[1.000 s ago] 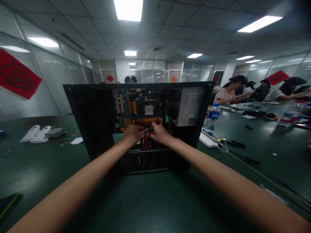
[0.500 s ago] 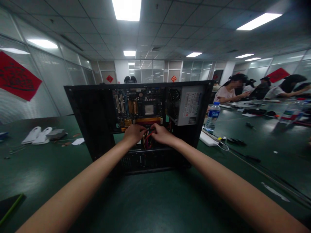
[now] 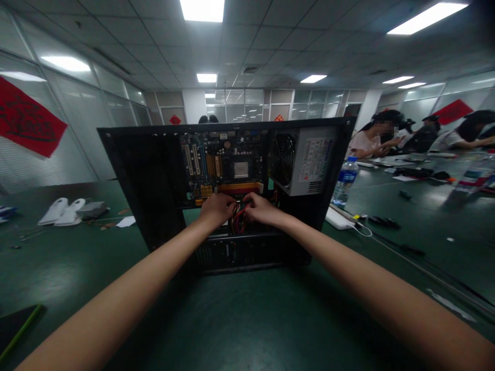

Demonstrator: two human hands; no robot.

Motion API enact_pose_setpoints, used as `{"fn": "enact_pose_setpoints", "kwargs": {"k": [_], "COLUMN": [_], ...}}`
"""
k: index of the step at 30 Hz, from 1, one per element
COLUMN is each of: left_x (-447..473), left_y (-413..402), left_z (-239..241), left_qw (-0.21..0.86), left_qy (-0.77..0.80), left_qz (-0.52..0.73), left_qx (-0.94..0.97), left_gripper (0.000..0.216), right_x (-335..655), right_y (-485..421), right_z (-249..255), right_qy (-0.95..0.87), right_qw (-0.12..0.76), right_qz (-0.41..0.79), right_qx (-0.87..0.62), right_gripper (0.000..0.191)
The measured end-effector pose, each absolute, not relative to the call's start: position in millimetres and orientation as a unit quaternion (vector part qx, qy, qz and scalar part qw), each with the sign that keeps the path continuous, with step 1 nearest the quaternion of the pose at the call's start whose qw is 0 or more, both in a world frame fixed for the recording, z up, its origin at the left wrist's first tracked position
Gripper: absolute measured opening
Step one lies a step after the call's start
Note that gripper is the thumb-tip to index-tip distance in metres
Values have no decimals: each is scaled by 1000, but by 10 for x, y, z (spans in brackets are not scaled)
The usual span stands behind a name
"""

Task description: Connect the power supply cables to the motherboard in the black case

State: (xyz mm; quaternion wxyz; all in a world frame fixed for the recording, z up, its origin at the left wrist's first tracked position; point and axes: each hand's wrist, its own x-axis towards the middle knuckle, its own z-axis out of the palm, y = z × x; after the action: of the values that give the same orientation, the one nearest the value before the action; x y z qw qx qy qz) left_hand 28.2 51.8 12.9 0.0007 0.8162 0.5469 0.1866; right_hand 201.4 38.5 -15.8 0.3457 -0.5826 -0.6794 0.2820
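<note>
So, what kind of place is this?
Likely an office turned into a computer workshop: glass partitions and ceiling light panels, a long green table, and an open computer case where the left hand and right hand reach into coloured cables.

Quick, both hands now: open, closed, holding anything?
Left hand: closed on the cables.
Right hand: closed on the same cables.
</note>
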Motion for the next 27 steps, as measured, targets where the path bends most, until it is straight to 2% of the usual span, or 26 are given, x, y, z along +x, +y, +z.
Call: {"fn": "enact_pose_setpoints", "kwargs": {"k": [4, 18, 23, 27], "left_x": [279, 252, 255, 267], "left_y": [500, 483, 497, 499], "left_z": [125, 140, 132, 138], "left_qw": [-12, 1, -1, 0], "left_qy": [555, 558, 559, 553], "left_qz": [189, 208, 211, 211], "left_qx": [810, 803, 802, 806], "left_gripper": [31, 30, 31, 29], "right_x": [2027, 2026, 2041, 2041], "right_y": [386, 313, 283, 287], "right_z": [-176, -114, -55, -21], "right_qy": [-692, -668, -682, -712], "right_qw": [347, 338, 299, 248], "right_qz": [284, 183, 120, 68], "right_qx": [-565, -638, -657, -653], "right_gripper": [43, 30, 20, 26]}}
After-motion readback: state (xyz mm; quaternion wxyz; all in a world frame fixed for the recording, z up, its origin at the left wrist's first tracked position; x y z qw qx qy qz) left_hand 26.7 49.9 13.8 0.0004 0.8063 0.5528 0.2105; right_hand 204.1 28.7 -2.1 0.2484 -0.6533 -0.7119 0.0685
